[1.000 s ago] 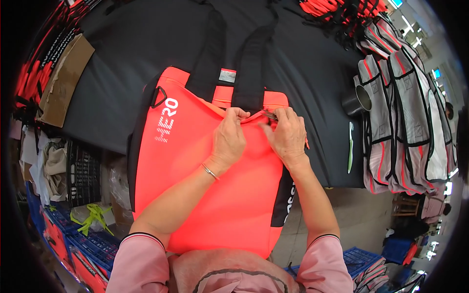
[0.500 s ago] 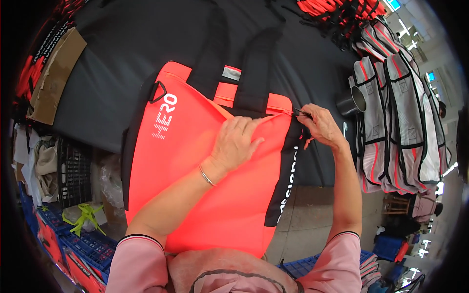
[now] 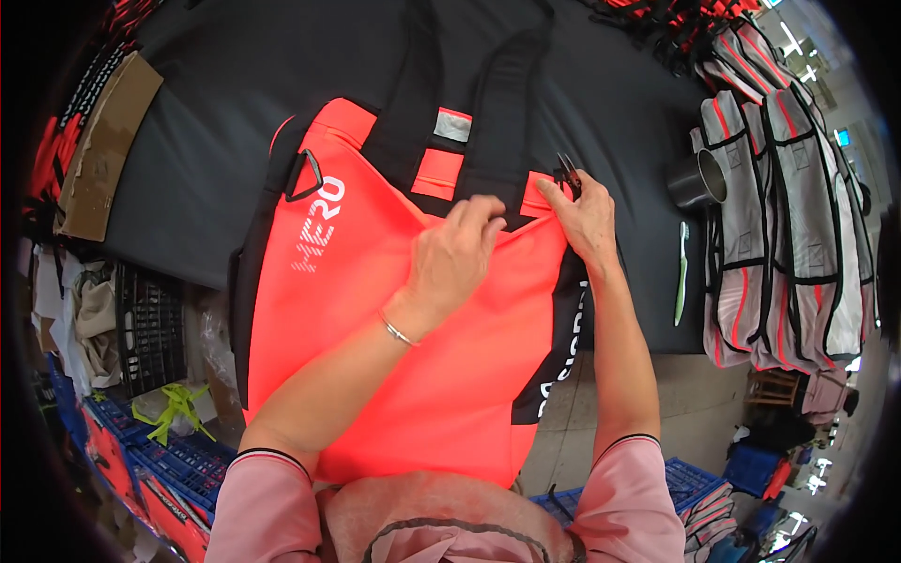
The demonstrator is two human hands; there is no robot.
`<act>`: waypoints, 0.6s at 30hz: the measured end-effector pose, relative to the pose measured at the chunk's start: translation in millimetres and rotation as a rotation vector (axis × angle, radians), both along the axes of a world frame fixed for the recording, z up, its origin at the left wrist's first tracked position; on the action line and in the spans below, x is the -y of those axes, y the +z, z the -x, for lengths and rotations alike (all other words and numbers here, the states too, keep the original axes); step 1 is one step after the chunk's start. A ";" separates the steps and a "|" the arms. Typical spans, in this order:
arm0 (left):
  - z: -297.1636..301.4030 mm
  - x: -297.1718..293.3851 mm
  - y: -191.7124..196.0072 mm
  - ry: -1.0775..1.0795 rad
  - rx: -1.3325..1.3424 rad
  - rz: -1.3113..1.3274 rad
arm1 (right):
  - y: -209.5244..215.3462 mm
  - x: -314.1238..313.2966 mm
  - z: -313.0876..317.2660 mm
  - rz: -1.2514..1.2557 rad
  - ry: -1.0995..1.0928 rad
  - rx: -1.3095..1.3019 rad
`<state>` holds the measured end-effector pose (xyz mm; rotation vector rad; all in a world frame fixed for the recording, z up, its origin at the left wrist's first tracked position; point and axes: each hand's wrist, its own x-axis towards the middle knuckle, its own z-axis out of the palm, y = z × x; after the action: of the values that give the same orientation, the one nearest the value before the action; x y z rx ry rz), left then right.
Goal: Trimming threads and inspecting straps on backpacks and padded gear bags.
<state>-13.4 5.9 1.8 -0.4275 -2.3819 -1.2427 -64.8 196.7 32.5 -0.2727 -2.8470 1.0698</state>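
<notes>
A bright orange-red bag with black side panels and white lettering lies on the black-covered table, its lower end against me. Two wide black straps run up from its top edge, beside a small grey patch. My left hand is closed on the bag's upper edge, near the base of the right strap; its fingertips are partly hidden. At the bag's top right corner, my right hand grips dark thread snips, tips pointing away from me. Its thumb touches the orange corner. A black D-shaped ring sits at the top left.
To the right are a dark metal cup, a green-and-white toothbrush and stacked grey bags. A cardboard piece stands at the left edge. Below it are a black crate and blue crates.
My right hand has moved left and up from beside the bag's corner onto it, and the snips now point away from me. My left hand's fingers have curled more.
</notes>
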 end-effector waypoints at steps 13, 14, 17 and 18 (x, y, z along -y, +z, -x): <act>25.4 -6.8 5.4 -0.152 0.094 0.345 | -11.5 -4.3 -12.0 0.187 -0.001 -0.117; 25.9 -8.3 5.7 -0.155 0.094 0.348 | -10.6 -3.0 -12.5 0.183 0.006 -0.122; 25.3 -13.0 2.1 -0.119 0.165 0.507 | -8.7 -5.1 -15.3 0.170 0.010 -0.111; 23.8 -12.8 -1.1 -0.059 0.171 0.471 | -8.6 -5.4 -16.3 0.159 0.004 -0.094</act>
<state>-37.2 18.7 0.6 -0.5525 -2.8295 -0.7535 -48.4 202.1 23.9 -0.2210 -2.6855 1.2768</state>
